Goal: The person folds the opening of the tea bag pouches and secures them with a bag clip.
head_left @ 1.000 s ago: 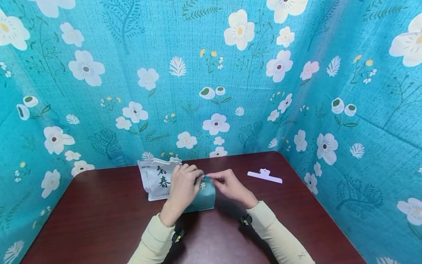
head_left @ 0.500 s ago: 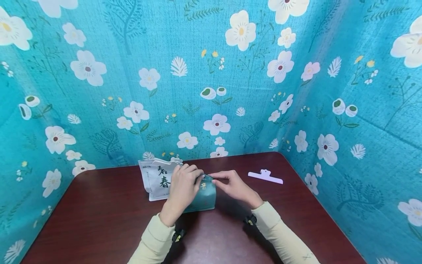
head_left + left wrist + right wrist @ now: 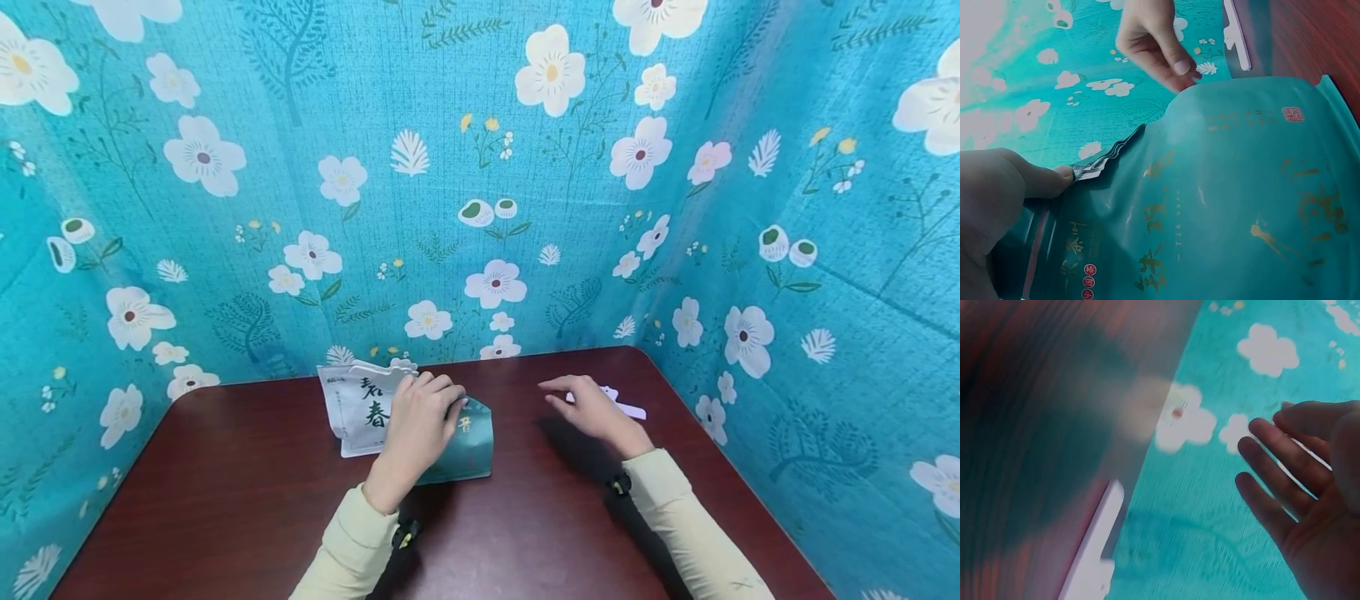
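Observation:
A teal-green tea bag (image 3: pixel 474 450) with gold lettering stands on the table. My left hand (image 3: pixel 422 425) grips its top edge, and the left wrist view shows the thumb pressed on the gathered mouth of the bag (image 3: pixel 1229 187). My right hand (image 3: pixel 592 410) is apart from the bag, fingers extended and holding nothing, over the near side of a pale lavender clip (image 3: pixel 634 412). In the right wrist view the spread fingers are to the right of that clip (image 3: pixel 1090 556). Part of the clip is hidden by the right hand in the head view.
Behind and left of the tea bag stands a silver-white bag (image 3: pixel 352 417) with dark green characters and a white wavy-edged piece (image 3: pixel 378 369) along its top. The dark red table (image 3: pixel 247 492) ends at blue floral cloth (image 3: pixel 420 250) at the back and sides.
My right hand has let go of the tea bag's top edge and moved right, to the lavender clip. My left hand keeps its grip at the same spot.

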A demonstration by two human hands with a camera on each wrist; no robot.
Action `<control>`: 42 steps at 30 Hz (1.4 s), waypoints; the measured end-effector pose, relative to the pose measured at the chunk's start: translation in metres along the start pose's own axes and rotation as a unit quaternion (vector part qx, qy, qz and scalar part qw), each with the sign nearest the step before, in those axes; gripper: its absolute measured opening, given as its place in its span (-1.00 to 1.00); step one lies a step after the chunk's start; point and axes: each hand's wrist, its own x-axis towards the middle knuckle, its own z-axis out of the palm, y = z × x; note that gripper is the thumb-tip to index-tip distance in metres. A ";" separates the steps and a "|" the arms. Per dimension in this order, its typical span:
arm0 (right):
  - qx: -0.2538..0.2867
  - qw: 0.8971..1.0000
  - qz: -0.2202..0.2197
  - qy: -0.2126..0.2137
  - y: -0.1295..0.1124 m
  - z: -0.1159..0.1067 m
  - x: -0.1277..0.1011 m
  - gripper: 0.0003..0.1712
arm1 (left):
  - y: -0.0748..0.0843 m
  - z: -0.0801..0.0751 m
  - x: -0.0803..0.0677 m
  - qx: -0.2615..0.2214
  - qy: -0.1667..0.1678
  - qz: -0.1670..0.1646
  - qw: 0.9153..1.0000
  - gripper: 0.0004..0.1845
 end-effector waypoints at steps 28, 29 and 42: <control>-0.079 0.975 0.180 -0.105 0.091 -0.027 -0.020 -0.46 | 0.000 -0.003 0.000 -0.007 -0.009 -0.004 1.000 -0.93; -0.079 0.974 0.182 -0.111 0.093 -0.027 -0.020 -0.47 | 0.000 -0.003 0.000 -0.006 -0.008 -0.004 1.000 -0.93; -0.082 0.975 0.183 -0.094 0.104 -0.024 -0.028 -0.51 | 0.000 -0.003 0.000 -0.008 -0.002 -0.003 1.000 -0.91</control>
